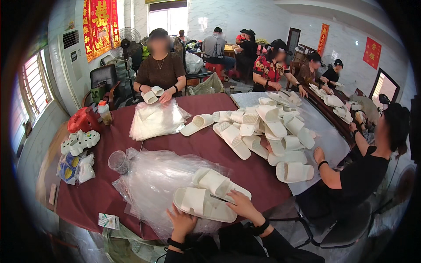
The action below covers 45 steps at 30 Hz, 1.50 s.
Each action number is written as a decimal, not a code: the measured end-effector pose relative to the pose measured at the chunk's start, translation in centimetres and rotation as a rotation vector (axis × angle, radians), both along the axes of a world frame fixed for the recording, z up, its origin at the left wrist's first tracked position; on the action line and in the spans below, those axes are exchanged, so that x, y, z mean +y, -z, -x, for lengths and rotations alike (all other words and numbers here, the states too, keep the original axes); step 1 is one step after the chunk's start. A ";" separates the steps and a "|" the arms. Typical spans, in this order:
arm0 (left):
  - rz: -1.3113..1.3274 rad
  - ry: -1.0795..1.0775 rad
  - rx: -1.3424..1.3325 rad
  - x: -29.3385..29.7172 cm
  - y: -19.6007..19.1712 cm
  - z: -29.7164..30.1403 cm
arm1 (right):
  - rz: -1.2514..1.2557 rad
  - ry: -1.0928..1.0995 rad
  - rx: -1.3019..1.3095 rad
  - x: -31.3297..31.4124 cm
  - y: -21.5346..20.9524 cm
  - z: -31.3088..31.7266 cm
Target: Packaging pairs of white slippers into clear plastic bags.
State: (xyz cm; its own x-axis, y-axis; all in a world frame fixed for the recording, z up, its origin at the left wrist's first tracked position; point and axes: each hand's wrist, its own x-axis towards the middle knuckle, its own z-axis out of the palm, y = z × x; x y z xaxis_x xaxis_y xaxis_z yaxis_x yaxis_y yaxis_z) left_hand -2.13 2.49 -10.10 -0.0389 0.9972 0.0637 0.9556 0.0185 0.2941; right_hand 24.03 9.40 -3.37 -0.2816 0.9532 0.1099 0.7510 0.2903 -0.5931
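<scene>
My left hand (180,222) rests with spread fingers on the near edge of a stack of clear plastic bags (151,182), just below a white slipper (202,204) lying flat. My right hand (239,204) lies on the right end of that slipper, fingers on its sole. A second white slipper (215,181) sits just behind it, partly on top of the bags. Both my sleeves are black, and each wrist carries a dark band.
A dark red cloth covers the round table (109,144). A heap of white slippers (263,131) fills the middle right. A second bag stack (155,119) lies before a person opposite holding slippers. A person in black sits at right. A clear cup (117,161) stands left.
</scene>
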 end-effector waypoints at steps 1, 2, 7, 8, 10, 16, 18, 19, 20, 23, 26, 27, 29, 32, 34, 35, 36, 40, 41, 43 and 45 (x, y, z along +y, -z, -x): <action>-0.001 -0.002 0.013 0.0 0.0 0.1 | 0.035 -0.126 -0.011 0.3 0.4 0.6; -0.001 -0.004 0.015 0.0 -0.2 0.1 | 0.069 -0.253 -0.021 0.5 0.7 1.1; 0.010 0.012 -0.008 0.1 -0.3 -0.1 | 0.154 -0.383 -0.034 1.6 1.8 3.9; 0.011 0.009 -0.005 0.1 -0.3 -0.1 | 0.154 -0.358 -0.146 1.6 1.6 4.5; 0.003 -0.003 -0.038 -0.1 -0.5 -0.2 | 0.154 -0.329 -0.258 1.5 1.4 5.3; 0.007 0.014 -0.018 0.0 -0.3 -0.1 | 0.049 -0.366 -0.152 2.7 3.3 5.5; -0.004 0.011 -0.013 0.0 0.0 0.0 | 0.027 -0.408 -0.101 3.0 3.1 5.7; -0.016 0.008 -0.008 0.0 0.1 -0.1 | 0.028 -0.405 -0.102 3.3 3.5 5.9; -0.016 0.011 -0.008 0.0 0.1 -0.1 | 0.119 -0.405 -0.032 4.0 4.0 6.1; -0.018 0.019 0.010 0.3 -0.1 -0.2 | 0.199 -0.373 0.071 4.4 5.2 6.2; -0.017 0.015 -0.006 0.1 0.1 0.0 | 0.223 -0.333 0.216 3.7 4.0 6.1; -0.026 0.014 -0.006 0.0 0.2 0.0 | 0.253 -0.309 0.328 3.1 3.0 5.8; -0.035 0.013 -0.005 -0.1 0.0 0.0 | 0.327 -0.277 0.391 2.0 1.5 4.7; 0.070 0.011 0.049 0.1 -0.7 -0.1 | 0.333 -0.201 0.527 0.2 0.6 3.5; -0.017 -0.002 0.030 0.0 -0.6 -0.3 | 0.268 -0.161 0.597 -0.6 0.1 2.9; -0.017 -0.001 0.026 0.0 -0.6 -0.2 | 0.284 -0.115 0.586 -0.8 -0.2 2.7; -0.010 -0.004 0.007 0.1 -0.7 -0.1 | 0.299 -0.067 0.577 -1.0 -0.4 2.5; -0.015 -0.002 -0.001 0.1 -1.2 -0.2 | 0.323 -0.180 0.313 0.0 0.5 1.5; -0.016 -0.001 0.000 0.0 -1.2 -0.2 | 0.301 -0.211 0.199 0.1 1.4 1.7; -0.012 -0.010 0.011 0.1 -1.2 -0.2 | 0.274 -0.253 0.087 0.8 2.8 2.4; -0.018 -0.012 -0.002 0.0 -1.1 -0.2 | 0.219 -0.234 0.002 1.3 4.0 2.8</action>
